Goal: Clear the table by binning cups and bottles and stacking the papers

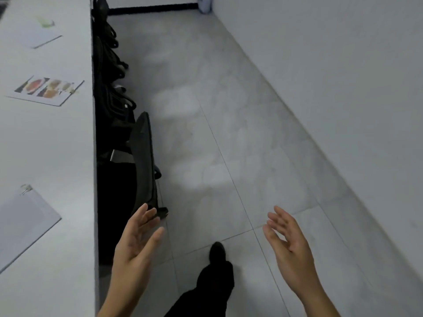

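Note:
My left hand (137,239) and my right hand (288,241) are both open and empty, held out over the grey floor to the right of a long white table (57,145). On the table lie a clipped stack of white papers (20,223) near me, a printed sheet with food pictures (49,90) in the middle, and a plain white sheet (42,35) farther off. A small clear cup with green (47,21) stands just beyond that sheet. No bottle shows.
Black office chairs (142,156) are tucked along the table's right edge. A white bin-like container (204,4) stands at the far end by the wall. The white wall (343,76) runs along the right. My dark trouser leg and shoe (216,271) are on the floor.

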